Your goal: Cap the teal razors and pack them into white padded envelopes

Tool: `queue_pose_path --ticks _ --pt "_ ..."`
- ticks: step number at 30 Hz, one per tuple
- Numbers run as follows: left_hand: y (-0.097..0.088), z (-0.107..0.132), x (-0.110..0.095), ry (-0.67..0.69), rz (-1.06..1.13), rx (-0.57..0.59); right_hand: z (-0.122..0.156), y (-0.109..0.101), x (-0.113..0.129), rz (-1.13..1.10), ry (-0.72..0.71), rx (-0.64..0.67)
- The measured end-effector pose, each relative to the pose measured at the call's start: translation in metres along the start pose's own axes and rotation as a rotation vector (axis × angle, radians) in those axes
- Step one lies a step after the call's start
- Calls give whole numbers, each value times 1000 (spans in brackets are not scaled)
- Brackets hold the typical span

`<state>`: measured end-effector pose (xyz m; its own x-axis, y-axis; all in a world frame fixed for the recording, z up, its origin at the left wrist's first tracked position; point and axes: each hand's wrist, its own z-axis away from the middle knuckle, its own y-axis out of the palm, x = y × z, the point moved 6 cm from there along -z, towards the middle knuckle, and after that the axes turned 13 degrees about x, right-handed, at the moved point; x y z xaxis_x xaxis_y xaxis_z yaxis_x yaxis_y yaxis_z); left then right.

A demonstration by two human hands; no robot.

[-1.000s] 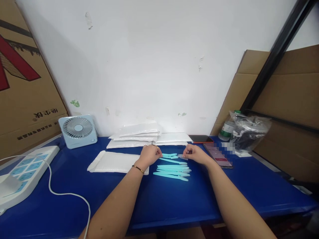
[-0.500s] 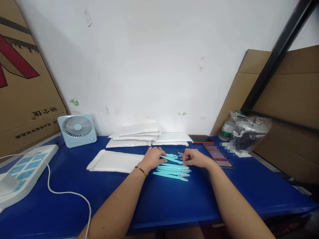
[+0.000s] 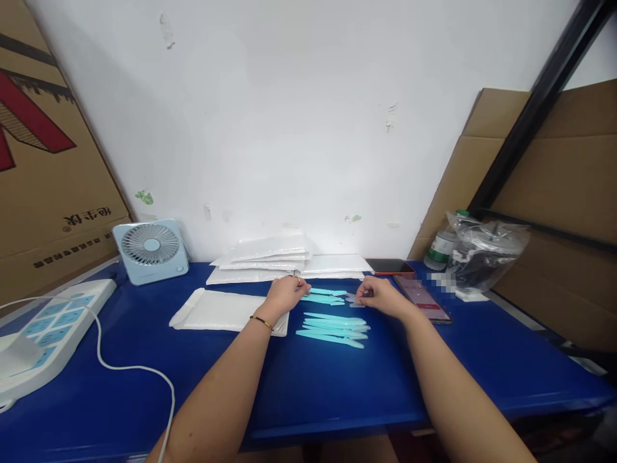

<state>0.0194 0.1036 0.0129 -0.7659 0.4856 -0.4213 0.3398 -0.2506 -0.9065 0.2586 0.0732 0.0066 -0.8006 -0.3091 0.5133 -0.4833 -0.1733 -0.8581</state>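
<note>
A white power strip (image 3: 53,334) is seen at the left edge, then a pale blue fan (image 3: 152,251). Left of centre, a white padded envelope (image 3: 216,310) is partly covered by the left wrist. At centre, the left hand (image 3: 284,296) is nearly closed at an upper group of turquoise sticks (image 3: 328,292); whether one is gripped cannot be told. A lower group (image 3: 349,326) is spread below. At centre right, the right hand (image 3: 383,299) is curled over clear tips (image 3: 354,299), its hold hidden.

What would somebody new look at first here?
Probably the turquoise sticks in the middle of the blue table, the farther ones between the left hand and right hand. Next, perhaps, the pale-blue fan on the left, and the red-printed cardboard box at the left edge.
</note>
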Motion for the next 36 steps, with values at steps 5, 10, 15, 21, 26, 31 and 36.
queue_pose_path --ticks 5,10,15,21,26,31,36 --pt "0 2 4 5 -34 -22 6 -1 3 -108 -27 78" --pt "6 7 -15 124 25 26 11 18 18 -91 -90 374" --pt "23 8 -37 283 -36 159 10 21 20 -66 -103 373" --pt "31 7 -38 308 -78 201 8 21 19 -12 -103 351" --pt "28 8 -41 278 -132 191 6 23 16 -38 -74 341" --pt "24 9 -40 271 -139 152 4 22 15 -68 -74 272" --pt "18 9 -40 291 -67 94 2 15 23 -54 -100 195"
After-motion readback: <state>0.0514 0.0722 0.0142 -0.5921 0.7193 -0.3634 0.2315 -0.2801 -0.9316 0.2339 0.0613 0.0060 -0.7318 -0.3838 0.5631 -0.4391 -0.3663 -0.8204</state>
